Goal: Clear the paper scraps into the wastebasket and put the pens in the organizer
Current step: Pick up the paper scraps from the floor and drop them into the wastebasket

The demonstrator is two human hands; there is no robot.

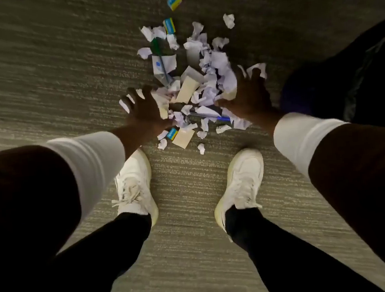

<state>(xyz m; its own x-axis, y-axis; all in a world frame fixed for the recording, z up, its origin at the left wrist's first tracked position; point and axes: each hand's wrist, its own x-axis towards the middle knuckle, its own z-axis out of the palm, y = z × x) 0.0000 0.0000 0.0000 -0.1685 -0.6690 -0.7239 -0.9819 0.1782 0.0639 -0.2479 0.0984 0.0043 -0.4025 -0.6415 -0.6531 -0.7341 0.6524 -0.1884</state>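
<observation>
Nearest, our two white sneakers, the left and the right, stand apart on the ribbed grey carpet, below black trouser legs. Just beyond the toes lie the first stray bits: a cream sticky-note pad touching a small blue-and-yellow eraser, with a few loose crumpled scraps beside them. Further out, our arms reach down in dark sleeves with white cuffs, one on each side of the heap. Our left hand is open with fingers spread, pressed against the left edge of the paper scraps; our right hand is likewise open and splayed against the right edge, so the pile sits between our palms, neither hand closed round anything. Between the wrists a blue pen lies nearly level among the scraps, partly covered by paper. Deeper in the pile a second cream pad lies tilted, and a green-capped pen runs slantwise over torn sheets. Beyond that sits another blue-and-yellow eraser, and farthest off a third lies alone on the carpet. At the right edge there is a dark shape; we cannot tell what it is.
</observation>
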